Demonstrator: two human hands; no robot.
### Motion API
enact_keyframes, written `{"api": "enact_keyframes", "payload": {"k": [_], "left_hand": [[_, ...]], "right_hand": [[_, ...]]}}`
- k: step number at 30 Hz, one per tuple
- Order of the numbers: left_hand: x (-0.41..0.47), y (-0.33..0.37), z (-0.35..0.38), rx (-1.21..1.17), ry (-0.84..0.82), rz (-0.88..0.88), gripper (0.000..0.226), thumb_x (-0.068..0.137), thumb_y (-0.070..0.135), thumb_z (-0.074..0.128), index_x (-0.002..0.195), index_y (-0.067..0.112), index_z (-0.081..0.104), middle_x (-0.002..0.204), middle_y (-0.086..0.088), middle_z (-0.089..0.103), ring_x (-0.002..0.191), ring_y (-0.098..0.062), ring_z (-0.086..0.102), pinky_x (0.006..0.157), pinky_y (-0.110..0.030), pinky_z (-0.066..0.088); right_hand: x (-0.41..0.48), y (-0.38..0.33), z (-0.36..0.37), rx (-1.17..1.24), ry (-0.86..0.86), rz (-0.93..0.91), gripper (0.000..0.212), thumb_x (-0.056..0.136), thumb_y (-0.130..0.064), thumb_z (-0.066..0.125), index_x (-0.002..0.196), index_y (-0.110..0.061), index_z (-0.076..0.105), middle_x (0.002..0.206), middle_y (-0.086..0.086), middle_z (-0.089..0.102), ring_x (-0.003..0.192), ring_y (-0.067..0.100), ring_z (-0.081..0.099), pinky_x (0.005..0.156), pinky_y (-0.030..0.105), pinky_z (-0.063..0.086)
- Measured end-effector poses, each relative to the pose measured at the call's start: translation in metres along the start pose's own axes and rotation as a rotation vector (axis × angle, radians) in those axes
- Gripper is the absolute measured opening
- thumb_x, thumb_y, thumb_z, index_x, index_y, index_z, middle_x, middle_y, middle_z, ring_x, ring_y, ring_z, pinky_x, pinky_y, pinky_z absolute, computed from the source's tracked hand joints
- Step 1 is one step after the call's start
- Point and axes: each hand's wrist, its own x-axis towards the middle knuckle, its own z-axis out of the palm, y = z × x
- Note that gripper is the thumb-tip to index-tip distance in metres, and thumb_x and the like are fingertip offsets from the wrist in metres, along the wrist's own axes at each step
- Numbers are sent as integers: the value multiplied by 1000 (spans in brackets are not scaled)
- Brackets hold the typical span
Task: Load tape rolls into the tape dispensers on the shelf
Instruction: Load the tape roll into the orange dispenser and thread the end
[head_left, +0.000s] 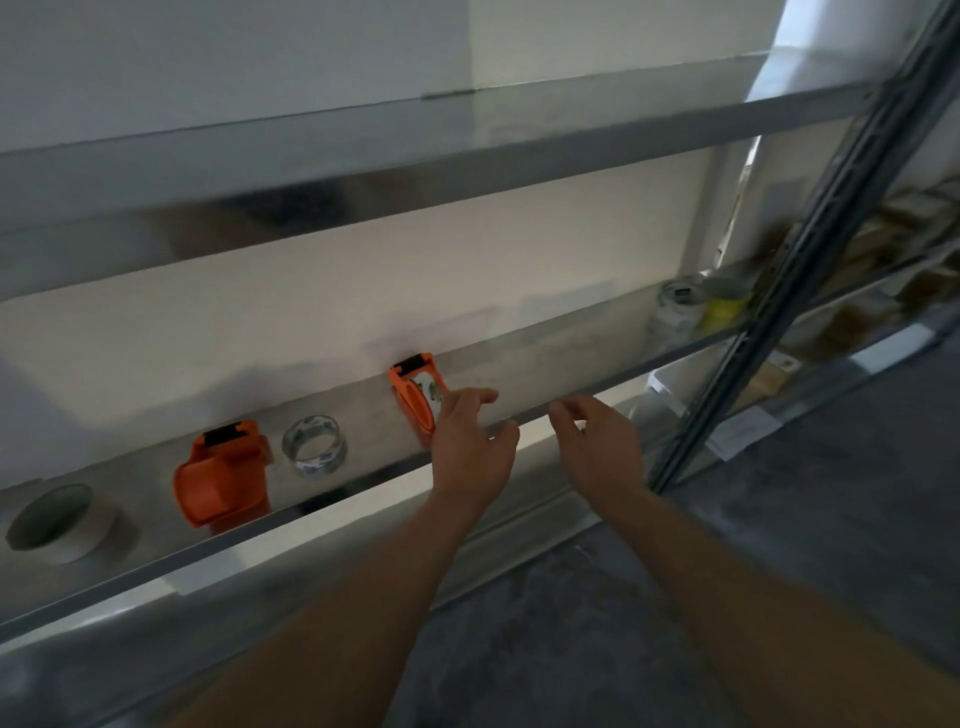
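Both forearms reach up from the bottom of the view toward the shelf's (363, 480) front edge; the left hand (470, 452) is over that edge, fingers spread and released, holding nothing, its fingertips just beside the orange tape dispenser (415, 397) standing a little behind and to the left of it; the right hand (597, 447) hangs just outside the edge, also loosely spread and empty, so the left is the nearer; the dispenser's long axis runs from the front edge back toward the wall; further left along the shelf lie a clear tape roll (314, 445), a second orange dispenser (221, 475) and a pale roll (57, 522) near the left end; other rolls (701, 306) sit at the far right end, blurred.
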Motion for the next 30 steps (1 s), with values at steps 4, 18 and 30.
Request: {"api": "enact_keyframes", "payload": {"k": [4, 18, 30], "left_hand": [[3, 14, 22, -43, -42, 51, 35, 82, 11, 67, 117, 12, 62, 119, 4, 53, 108, -6, 48, 91, -16, 33], [44, 29, 80, -133, -228, 140, 36, 83, 17, 66, 118, 16, 60, 122, 4, 54, 104, -2, 47, 89, -15, 33], [62, 50, 130, -139, -280, 113, 37, 83, 17, 65, 120, 18, 59, 123, 5, 54, 105, -3, 49, 90, -17, 35]], "right_hand": [[8, 12, -21, 9, 48, 39, 29, 96, -42, 49, 100, -22, 70, 101, -3, 71, 94, 19, 64, 88, 38, 51], [30, 40, -51, -15, 219, 201, 34, 98, -41, 47, 107, -18, 71, 100, -1, 72, 88, 14, 63, 76, 27, 43], [64, 75, -73, -20, 227, 208, 33, 99, -39, 47, 99, -15, 70, 86, -3, 64, 80, 12, 57, 72, 24, 37]]}}
